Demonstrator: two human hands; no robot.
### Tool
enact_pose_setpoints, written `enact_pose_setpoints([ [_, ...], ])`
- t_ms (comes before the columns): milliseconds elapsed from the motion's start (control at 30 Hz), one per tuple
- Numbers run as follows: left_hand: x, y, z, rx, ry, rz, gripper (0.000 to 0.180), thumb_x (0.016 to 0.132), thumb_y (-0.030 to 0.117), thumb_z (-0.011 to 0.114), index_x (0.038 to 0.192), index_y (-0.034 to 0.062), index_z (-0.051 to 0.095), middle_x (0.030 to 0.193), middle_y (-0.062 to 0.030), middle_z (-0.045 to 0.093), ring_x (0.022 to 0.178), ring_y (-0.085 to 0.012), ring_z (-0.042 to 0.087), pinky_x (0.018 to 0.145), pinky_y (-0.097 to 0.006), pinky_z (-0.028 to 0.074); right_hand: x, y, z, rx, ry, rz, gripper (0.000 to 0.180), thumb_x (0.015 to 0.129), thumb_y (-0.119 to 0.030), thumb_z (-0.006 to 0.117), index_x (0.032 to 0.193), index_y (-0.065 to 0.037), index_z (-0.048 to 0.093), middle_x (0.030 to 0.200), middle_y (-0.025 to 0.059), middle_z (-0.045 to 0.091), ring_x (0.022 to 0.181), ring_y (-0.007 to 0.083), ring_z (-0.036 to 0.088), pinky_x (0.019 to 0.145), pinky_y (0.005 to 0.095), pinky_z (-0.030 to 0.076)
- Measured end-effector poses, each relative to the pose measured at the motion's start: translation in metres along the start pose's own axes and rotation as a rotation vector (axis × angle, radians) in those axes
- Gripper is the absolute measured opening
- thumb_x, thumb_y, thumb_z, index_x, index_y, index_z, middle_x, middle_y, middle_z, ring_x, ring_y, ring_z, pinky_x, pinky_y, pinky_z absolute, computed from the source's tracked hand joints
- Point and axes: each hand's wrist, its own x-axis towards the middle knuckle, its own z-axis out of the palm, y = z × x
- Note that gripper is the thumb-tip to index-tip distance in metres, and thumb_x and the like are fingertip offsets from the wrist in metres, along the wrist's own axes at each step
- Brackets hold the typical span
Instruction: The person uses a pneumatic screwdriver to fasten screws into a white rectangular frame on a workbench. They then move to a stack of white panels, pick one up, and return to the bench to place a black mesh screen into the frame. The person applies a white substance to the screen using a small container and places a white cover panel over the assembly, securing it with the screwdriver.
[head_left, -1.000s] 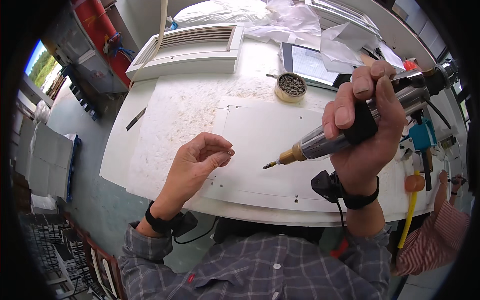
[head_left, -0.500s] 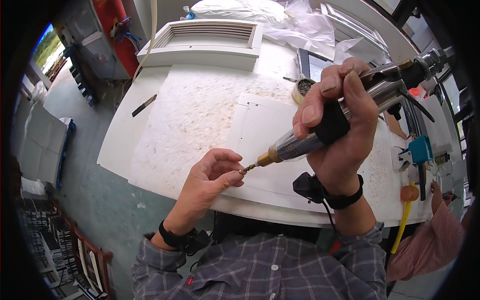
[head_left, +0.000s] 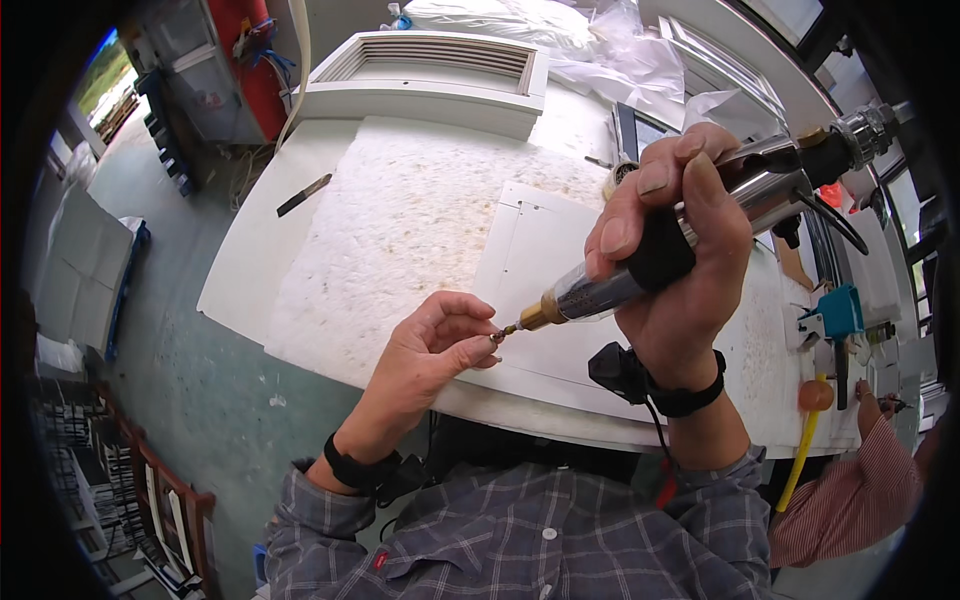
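Observation:
My right hand (head_left: 685, 290) is wrapped round a silver power screwdriver (head_left: 590, 293) with a brass-coloured nose, its tip slanting down to the left. At that tip my left hand (head_left: 415, 350) pinches a small screw (head_left: 497, 338) between thumb and forefinger, against the bit. Both hands are above the near edge of a flat white panel (head_left: 535, 255) with small holes. Just beyond my right fingers stands a small round tub (head_left: 618, 180), partly covered by them; screws showed in it a moment earlier.
The panel lies on a worn white padded worktable (head_left: 400, 190). Behind stands a white louvred frame (head_left: 415, 105); a dark flat tool (head_left: 304, 195) lies at the left. On the right are a teal tool (head_left: 840, 310), a yellow hose (head_left: 803, 455) and another person's striped sleeve (head_left: 870, 480).
The whole view has shifted a little, so the table and panel sit further right in it. My hands keep the screw and the screwdriver tip together, and my right fingers now cover more of the tub.

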Motion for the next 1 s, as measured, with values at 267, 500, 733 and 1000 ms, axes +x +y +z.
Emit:
enact_pose_setpoints([
  [267,0.000,-0.004,-0.006,-0.038,-0.010,-0.005,0.028,0.098,0.008,0.073,0.124,0.0052,0.060,0.105,-0.0047,0.069,0.101,-0.0136,0.069,0.089,-0.029,0.058,0.004,0.003,0.004,0.029,-0.047,0.012,0.017,0.111,-0.026,0.045,0.116,-0.010,0.046,0.094,0.0024,0.057,0.066,0.0139,0.064,0.050,0.0318,0.058],
  [500,-0.001,-0.003,-0.001,0.060,0.045,0.033,0.026,0.098,0.007,0.073,0.121,0.0066,0.061,0.106,-0.0054,0.071,0.102,-0.0128,0.069,0.084,-0.028,0.056,0.007,0.008,0.009,0.019,-0.091,0.010,0.018,0.109,-0.026,0.051,0.114,-0.009,0.046,0.090,0.0062,0.057,0.057,0.0197,0.065,0.046,0.0342,0.058],
  [733,0.000,-0.012,-0.001,0.097,0.092,0.119,0.026,0.098,0.007,0.072,0.121,0.0059,0.061,0.107,-0.0059,0.071,0.098,-0.0117,0.068,0.083,-0.026,0.055,0.008,0.010,0.011,0.008,-0.075,0.017,0.021,0.107,-0.025,0.055,0.112,-0.007,0.045,0.087,0.0082,0.057,0.054,0.0218,0.066,0.045,0.0355,0.058],
  [1000,-0.001,-0.024,-0.001,0.517,0.125,0.352,0.026,0.096,-0.004,0.067,0.121,0.0027,0.064,0.116,-0.0100,0.068,0.112,-0.0188,0.071,0.089,-0.032,0.058,0.003,0.023,0.024,0.043,-0.127,0.043,0.012,0.101,-0.013,0.059,0.106,-0.003,0.053,0.085,0.0103,0.064,0.060,0.0199,0.070,0.048,0.0321,0.059],
])
